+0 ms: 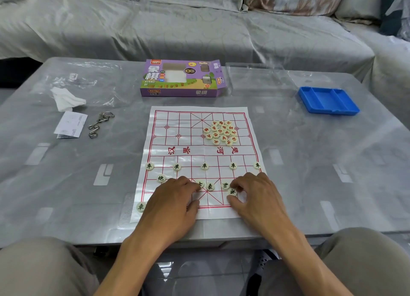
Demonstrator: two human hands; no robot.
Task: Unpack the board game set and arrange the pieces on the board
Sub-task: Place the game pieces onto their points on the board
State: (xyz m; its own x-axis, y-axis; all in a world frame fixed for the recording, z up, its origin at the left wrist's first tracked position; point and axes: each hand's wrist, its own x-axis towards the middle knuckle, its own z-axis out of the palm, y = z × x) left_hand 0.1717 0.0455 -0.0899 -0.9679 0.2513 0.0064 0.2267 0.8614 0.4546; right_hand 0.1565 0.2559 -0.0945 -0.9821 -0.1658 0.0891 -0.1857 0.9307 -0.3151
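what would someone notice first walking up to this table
Two hands work at the near edge of a red-lined paper board, the right one pinching a round piece. A heap of red-lettered pieces sits on the far right of the board, and a purple game box lies beyond it.

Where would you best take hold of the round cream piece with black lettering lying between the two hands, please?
Pinch the round cream piece with black lettering by its rim, from above. It lies flat on the red-lined paper board, so only its edge gives purchase. Its left and right sides look crowded by neighbouring pieces; near and far edges seem freer.
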